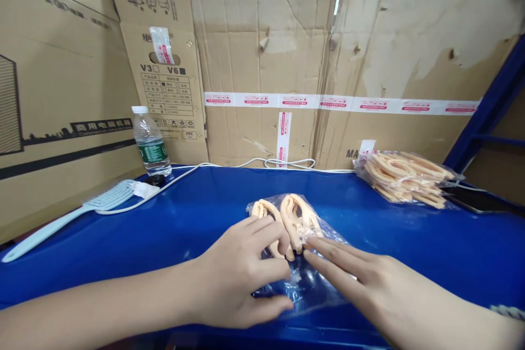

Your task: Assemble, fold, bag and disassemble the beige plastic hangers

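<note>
A clear plastic bag (320, 279) lies on the blue table in front of me. In its far half are peach-coloured looped strips (292, 221), folded into two rounded bundles; their exact kind is unclear. My left hand (246, 268) is over the bag's left side, its fingers bent and apart, the upper ones touching the left bundle. From the right, my right hand (361, 279) reaches in with fingers stretched out flat. Its fingertips rest on the plastic at the near end of the right bundle. Parts of the bag are hidden under both hands.
At the back right lies a bagged pile of similar strips (404, 175), beside a dark phone-like slab (476, 199). A water bottle (151, 145), a light-blue hairbrush (82, 210) and a white cable (180, 175) are at the left. Cardboard panels (262, 65) wall the blue table (197, 202).
</note>
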{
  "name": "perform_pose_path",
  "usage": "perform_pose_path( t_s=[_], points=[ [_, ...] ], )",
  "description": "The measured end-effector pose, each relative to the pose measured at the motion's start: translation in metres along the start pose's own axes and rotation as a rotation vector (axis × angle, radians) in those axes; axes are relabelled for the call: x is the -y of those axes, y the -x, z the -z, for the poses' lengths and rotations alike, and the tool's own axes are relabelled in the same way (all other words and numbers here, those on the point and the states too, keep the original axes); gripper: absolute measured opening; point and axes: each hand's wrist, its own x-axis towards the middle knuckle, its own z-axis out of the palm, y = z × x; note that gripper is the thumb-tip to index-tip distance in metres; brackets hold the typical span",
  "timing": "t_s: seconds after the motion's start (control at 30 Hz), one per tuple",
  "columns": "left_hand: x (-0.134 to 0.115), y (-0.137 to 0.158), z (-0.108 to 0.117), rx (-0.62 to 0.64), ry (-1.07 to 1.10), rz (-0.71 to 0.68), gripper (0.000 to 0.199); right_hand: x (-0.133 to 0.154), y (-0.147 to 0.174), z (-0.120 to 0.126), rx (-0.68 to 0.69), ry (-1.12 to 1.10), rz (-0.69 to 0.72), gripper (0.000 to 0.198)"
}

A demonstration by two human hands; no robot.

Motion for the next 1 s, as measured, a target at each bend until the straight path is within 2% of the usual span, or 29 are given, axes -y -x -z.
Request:
perform_pose_path(
  t_s=[0.1, 0.2, 0.27, 0.37, 0.47, 0.63, 0.77, 0.83, 0.93, 1.0],
  points=[
    [0.001, -0.003, 0.000, -0.068, 0.136, 0.082, 0.016, 0.009, -0.002, 0.006, 0.063, 0.066, 0.036, 0.085],
    [0.010, -0.008, -0.001, -0.160, 0.269, 0.221, 0.020, 0.011, -0.011, 0.003, 0.114, 0.130, 0.090, 0.081],
    [0.017, -0.010, -0.002, -0.184, 0.280, 0.307, 0.019, 0.009, -0.019, -0.007, 0.147, 0.179, 0.113, 0.076],
    [0.022, -0.010, -0.002, -0.120, 0.281, 0.375, 0.022, 0.006, -0.031, -0.023, 0.162, 0.282, 0.114, 0.067],
    [0.021, -0.009, -0.001, -0.070, 0.244, 0.372, 0.027, 0.006, -0.041, -0.032, 0.178, 0.411, 0.062, 0.060],
    [0.030, -0.009, -0.005, -0.035, 0.150, 0.343, 0.017, -0.003, -0.055, -0.040, 0.204, 0.510, -0.024, 0.065],
    [0.051, -0.013, -0.012, -0.102, 0.112, 0.415, 0.011, -0.029, -0.076, -0.044, 0.251, 0.464, -0.138, 0.060],
    [0.066, -0.019, -0.013, -0.113, 0.175, 0.476, 0.011, -0.043, -0.089, -0.044, 0.273, 0.431, -0.190, 0.058],
    [0.096, -0.033, -0.011, -0.118, 0.341, 0.621, 0.015, -0.060, -0.105, -0.042, 0.313, 0.363, -0.246, 0.061],
    [0.120, -0.047, -0.011, -0.121, 0.286, 0.723, 0.013, -0.069, -0.112, -0.041, 0.310, 0.317, -0.249, 0.063]
  ],
)
